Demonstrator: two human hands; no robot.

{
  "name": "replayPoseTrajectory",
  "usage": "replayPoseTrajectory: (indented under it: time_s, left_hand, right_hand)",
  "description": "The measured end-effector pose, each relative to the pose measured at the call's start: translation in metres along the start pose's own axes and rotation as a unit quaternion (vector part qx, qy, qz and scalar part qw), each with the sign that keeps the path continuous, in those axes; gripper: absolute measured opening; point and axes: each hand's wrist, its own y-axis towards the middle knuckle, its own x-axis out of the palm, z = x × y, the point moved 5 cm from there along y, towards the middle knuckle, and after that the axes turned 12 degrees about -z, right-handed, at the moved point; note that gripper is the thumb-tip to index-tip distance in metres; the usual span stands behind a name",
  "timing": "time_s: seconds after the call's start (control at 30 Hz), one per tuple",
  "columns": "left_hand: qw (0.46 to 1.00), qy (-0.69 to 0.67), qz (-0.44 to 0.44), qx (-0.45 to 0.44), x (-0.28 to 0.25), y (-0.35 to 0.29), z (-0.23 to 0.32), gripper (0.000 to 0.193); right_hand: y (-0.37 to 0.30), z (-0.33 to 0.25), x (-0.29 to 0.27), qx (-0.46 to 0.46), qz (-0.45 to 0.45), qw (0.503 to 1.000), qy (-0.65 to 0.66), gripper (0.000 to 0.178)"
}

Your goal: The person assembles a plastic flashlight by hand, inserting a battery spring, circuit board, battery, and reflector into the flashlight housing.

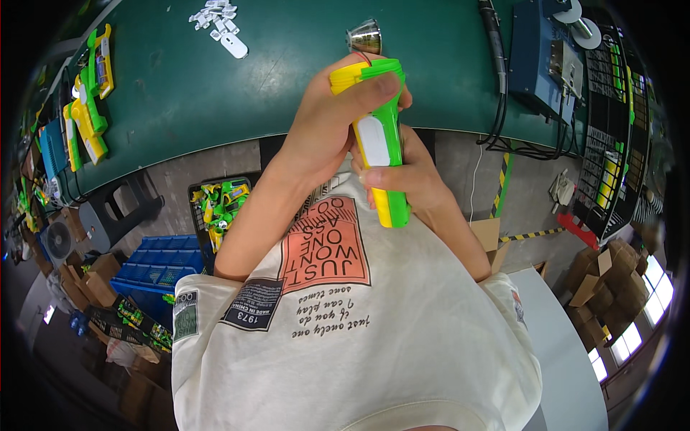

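The flashlight (372,141) is at upper centre of the frame — left hand (333,106) fingers clamped around its head, right hand (421,176) fingers closed on its handle. A silver reflector (365,36) is just beyond, at top centre.

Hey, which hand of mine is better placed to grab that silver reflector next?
Probably your left hand: it grips the yellow-and-green flashlight casing near its wide end, closest to the silver reflector; your right hand holds the narrower handle, farther back.
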Motion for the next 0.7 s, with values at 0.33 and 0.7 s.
replayPoseTrajectory:
  time_s: [0.33,0.7]
  left_hand:
    - [0.997,-0.038,-0.035,0.057,-0.002,-0.002,-0.002,0.058]
    - [0.993,0.068,-0.046,0.089,0.004,-0.007,-0.001,0.085]
  right_hand:
    - [0.001,0.006,0.0,-0.022,-0.022,0.999,0.027,0.033]
    - [-0.007,-0.004,0.012,-0.006,0.003,1.0,0.016,0.035]
